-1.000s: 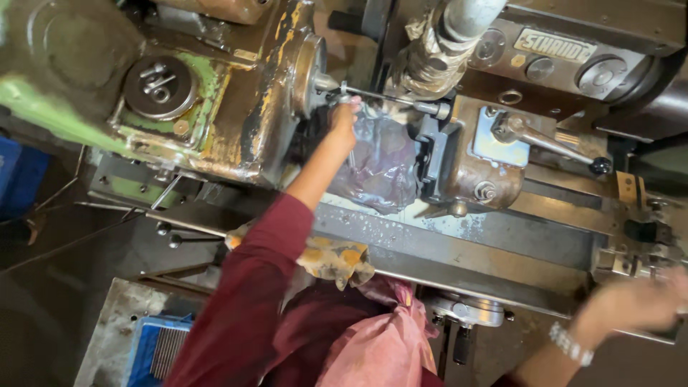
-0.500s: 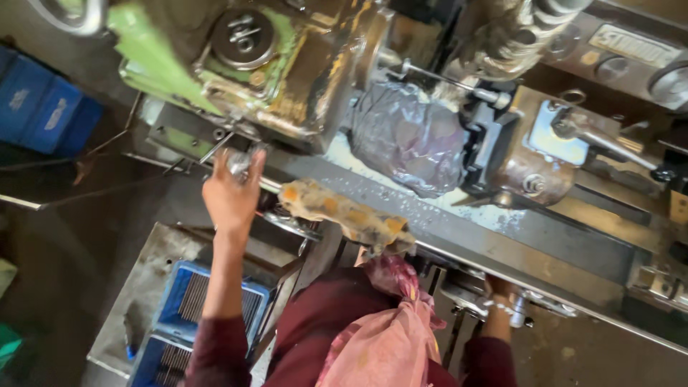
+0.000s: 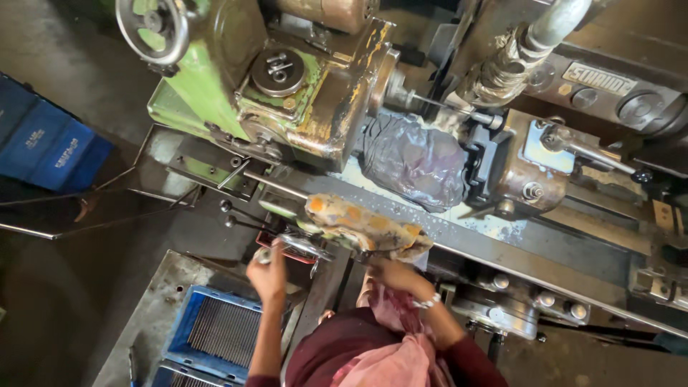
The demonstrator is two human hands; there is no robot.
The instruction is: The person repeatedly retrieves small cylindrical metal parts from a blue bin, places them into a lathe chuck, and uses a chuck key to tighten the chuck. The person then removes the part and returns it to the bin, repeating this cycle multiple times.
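Hands sit at the machine's front edge: left hand [image 3: 269,271] grips a lever [image 3: 304,247]; right hand [image 3: 390,276] clutches pink cloth [image 3: 383,301] under a rag [image 3: 365,228].

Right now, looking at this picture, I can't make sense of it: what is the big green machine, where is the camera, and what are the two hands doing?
The camera sits on the person's head and looks straight down, so you see their own arms from above. The green machine looks like a worn metalworking machine, with a handwheel at its top left. Between its two heavy parts sits something wrapped in dark plastic sheet. A dirty, orange-stained rag lies on the long steel rail. The left hand has its grip on a small metal lever or handle at the machine's front. The right hand is just below the rag, touching pink cloth. A blue crate stands below.
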